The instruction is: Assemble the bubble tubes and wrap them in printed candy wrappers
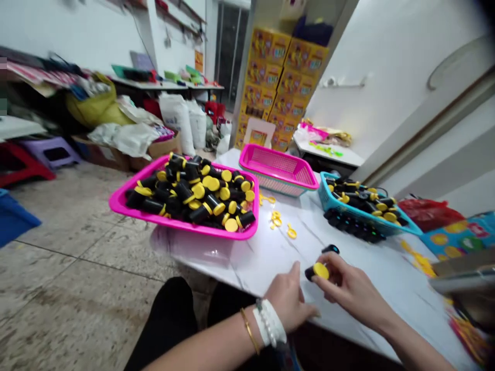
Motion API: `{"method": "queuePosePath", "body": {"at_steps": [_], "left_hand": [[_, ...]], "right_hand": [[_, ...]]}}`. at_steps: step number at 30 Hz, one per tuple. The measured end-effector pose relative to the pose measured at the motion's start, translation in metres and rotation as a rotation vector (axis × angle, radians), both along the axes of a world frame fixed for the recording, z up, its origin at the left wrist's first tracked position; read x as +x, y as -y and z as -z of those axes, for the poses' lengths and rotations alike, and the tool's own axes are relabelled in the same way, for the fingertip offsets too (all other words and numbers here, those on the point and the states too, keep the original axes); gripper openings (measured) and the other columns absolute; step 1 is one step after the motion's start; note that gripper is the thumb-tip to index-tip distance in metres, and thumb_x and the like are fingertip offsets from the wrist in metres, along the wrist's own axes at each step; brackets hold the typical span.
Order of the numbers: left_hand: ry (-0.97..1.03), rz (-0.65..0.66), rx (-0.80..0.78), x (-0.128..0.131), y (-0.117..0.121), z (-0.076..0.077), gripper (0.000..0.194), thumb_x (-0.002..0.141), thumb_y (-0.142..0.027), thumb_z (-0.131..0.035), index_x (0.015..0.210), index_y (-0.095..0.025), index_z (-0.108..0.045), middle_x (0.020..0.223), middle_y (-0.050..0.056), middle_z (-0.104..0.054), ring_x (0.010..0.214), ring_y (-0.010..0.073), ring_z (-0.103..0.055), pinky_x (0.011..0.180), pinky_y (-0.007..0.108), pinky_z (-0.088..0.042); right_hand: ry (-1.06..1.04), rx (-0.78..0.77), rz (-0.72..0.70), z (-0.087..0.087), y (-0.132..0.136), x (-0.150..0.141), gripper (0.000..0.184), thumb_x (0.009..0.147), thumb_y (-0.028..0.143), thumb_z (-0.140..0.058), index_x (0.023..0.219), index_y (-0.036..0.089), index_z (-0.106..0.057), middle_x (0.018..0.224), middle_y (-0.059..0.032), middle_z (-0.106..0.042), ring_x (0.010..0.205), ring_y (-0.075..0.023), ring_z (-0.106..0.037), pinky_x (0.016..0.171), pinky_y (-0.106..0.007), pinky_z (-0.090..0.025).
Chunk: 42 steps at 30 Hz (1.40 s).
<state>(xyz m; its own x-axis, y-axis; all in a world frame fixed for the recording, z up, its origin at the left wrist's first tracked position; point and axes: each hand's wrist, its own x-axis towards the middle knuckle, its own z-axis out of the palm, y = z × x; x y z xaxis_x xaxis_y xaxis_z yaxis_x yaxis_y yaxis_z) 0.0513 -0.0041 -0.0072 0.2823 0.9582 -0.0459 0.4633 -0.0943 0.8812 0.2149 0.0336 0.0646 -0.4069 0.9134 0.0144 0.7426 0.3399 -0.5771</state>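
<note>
My right hand [350, 286] pinches a small black cylinder with a yellow cap [320, 271] between thumb and fingers, just above the white table. Beside it, my left hand [288, 301] is open, index finger and thumb apart, with nothing visible in it; some of its fingers are hidden. Another black piece [331, 249] lies on the table behind my right fingers. Several loose yellow ring-shaped parts [291, 232] are scattered farther back. At the left, a pink basket [185, 226] is heaped with black cylinders with yellow caps.
A blue basket [328, 201] of similar cylinders stands at the right, with a row of black pieces [353, 226] before it. Stacked baskets [278, 164], the top one pink, stand at the back. A red bag [433, 214] and more yellow parts [419, 259] lie farther right.
</note>
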Motion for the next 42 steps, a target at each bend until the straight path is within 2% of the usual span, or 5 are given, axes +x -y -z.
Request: {"method": "queuePosePath", "body": {"at_steps": [10,20,31,37,42], "left_hand": [[0.179,-0.109,0.032,-0.01,0.013,0.001,0.069,0.076,-0.028,-0.071,0.14,-0.014,-0.05,0.075,0.0,-0.067,0.06,0.0153,-0.06,0.068,0.029,-0.054],[0.323,-0.216,0.093,-0.015,0.001,-0.015,0.021,0.088,-0.023,-0.051,0.103,-0.016,-0.063,0.067,-0.002,-0.062,0.054,0.0098,-0.057,0.054,0.02,-0.046],[-0.317,0.011,0.217,0.074,-0.079,-0.024,0.055,0.077,-0.048,-0.073,0.113,-0.011,-0.058,0.084,0.007,-0.068,0.08,0.0249,-0.066,0.073,0.035,-0.051],[-0.402,-0.017,0.187,0.081,-0.09,-0.016,0.053,0.078,-0.055,-0.07,0.113,-0.017,-0.058,0.081,0.004,-0.07,0.076,0.0227,-0.067,0.065,0.029,-0.048],[-0.356,-0.011,0.197,0.077,-0.086,-0.017,0.039,0.082,-0.044,-0.069,0.112,-0.021,-0.061,0.082,0.002,-0.07,0.077,0.0209,-0.067,0.067,0.028,-0.048]], "right_hand": [[-0.369,0.131,-0.138,-0.055,-0.094,-0.125,0.053,0.084,0.049,-0.065,0.124,0.02,-0.046,0.095,-0.0055,-0.071,0.069,-0.0192,-0.071,0.06,-0.032,-0.056],[0.248,0.423,-0.072,0.066,-0.005,-0.019,0.039,0.088,0.024,-0.062,0.125,0.013,-0.058,0.134,-0.0182,-0.059,0.131,-0.0348,-0.049,0.108,-0.049,-0.045],[0.052,0.435,-0.183,0.067,0.081,0.071,0.037,0.092,0.007,-0.049,0.126,0.016,-0.06,0.1,-0.0131,-0.069,0.111,-0.0277,-0.063,0.088,-0.038,-0.058],[-0.237,0.181,0.423,0.045,0.015,0.111,0.02,0.089,0.032,-0.061,0.094,0.019,-0.074,0.095,-0.0081,-0.071,0.082,-0.0202,-0.066,0.076,-0.032,-0.053],[-0.269,-0.038,0.372,0.048,-0.03,0.099,0.029,0.085,0.036,-0.06,0.099,0.016,-0.076,0.081,-0.0051,-0.068,0.071,-0.0178,-0.061,0.069,-0.032,-0.048]]}}
